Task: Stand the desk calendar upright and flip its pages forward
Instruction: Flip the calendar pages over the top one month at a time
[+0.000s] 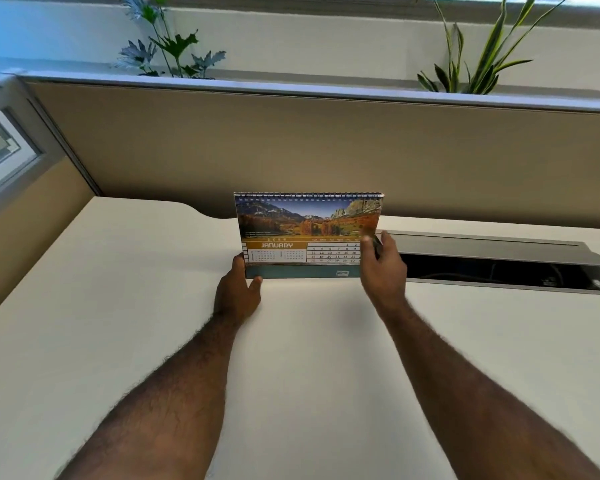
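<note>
The desk calendar [302,233] stands upright on the white desk [136,306], spiral binding on top. Its front page shows an autumn mountain photo above the word JANUARY and a date grid. My left hand [238,289] grips the calendar's lower left corner, thumb on the front. My right hand [383,268] holds the right edge, fingers wrapped over the lower right part of the page, slightly blurred.
An open cable tray [499,268] with a raised grey lid sits in the desk right of the calendar. A beige partition [291,143] rises behind the desk. Two potted plants [174,46] stand beyond its top rail.
</note>
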`<action>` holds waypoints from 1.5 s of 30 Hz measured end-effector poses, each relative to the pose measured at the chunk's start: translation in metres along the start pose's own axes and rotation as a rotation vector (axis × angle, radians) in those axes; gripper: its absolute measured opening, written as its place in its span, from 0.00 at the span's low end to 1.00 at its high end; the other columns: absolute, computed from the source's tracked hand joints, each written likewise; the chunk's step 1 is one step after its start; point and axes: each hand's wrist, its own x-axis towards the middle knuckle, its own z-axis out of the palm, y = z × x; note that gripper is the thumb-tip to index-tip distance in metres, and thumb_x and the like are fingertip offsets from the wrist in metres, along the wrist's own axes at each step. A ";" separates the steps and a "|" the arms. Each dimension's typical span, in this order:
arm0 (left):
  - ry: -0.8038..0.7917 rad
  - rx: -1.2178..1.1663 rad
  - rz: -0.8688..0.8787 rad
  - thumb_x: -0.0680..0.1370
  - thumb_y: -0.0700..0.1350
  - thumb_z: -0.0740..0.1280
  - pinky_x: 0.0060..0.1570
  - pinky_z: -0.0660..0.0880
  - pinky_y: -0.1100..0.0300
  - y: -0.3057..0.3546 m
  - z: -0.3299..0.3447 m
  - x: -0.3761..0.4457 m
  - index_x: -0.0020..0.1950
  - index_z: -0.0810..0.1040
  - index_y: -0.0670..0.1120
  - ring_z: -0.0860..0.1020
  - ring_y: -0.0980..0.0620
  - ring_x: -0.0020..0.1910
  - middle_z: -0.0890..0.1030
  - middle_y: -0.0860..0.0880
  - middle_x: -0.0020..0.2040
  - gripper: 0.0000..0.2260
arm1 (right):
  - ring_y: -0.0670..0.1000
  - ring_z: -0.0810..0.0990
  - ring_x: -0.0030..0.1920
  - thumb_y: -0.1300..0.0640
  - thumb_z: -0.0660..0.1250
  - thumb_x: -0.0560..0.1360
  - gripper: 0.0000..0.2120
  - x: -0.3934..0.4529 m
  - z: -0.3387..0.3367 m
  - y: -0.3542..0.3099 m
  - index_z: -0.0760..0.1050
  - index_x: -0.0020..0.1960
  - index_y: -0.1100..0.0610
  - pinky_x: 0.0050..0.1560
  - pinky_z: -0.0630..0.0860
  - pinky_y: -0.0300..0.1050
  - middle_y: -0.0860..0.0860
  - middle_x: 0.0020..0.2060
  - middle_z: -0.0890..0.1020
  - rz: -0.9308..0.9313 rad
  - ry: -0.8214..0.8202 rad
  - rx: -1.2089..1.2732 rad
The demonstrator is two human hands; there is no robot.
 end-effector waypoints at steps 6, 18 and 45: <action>0.003 0.023 0.004 0.77 0.44 0.67 0.64 0.72 0.48 -0.001 0.001 0.001 0.68 0.63 0.44 0.72 0.40 0.66 0.72 0.43 0.69 0.22 | 0.55 0.79 0.61 0.48 0.65 0.79 0.20 -0.024 0.014 0.017 0.70 0.69 0.52 0.59 0.77 0.53 0.51 0.63 0.81 -0.113 0.023 -0.164; 0.014 0.037 -0.004 0.77 0.44 0.67 0.62 0.73 0.49 -0.002 0.003 0.002 0.69 0.63 0.44 0.73 0.40 0.66 0.72 0.43 0.69 0.23 | 0.60 0.75 0.67 0.36 0.60 0.77 0.32 -0.028 0.020 0.015 0.64 0.73 0.54 0.59 0.78 0.59 0.54 0.67 0.77 -0.050 0.056 -0.584; 0.016 -0.038 -0.002 0.76 0.44 0.68 0.64 0.71 0.50 -0.007 0.004 0.003 0.73 0.57 0.48 0.73 0.42 0.66 0.72 0.45 0.70 0.30 | 0.38 0.79 0.58 0.30 0.42 0.75 0.38 0.020 -0.069 -0.123 0.76 0.65 0.53 0.61 0.62 0.41 0.47 0.64 0.80 -0.148 -0.329 0.397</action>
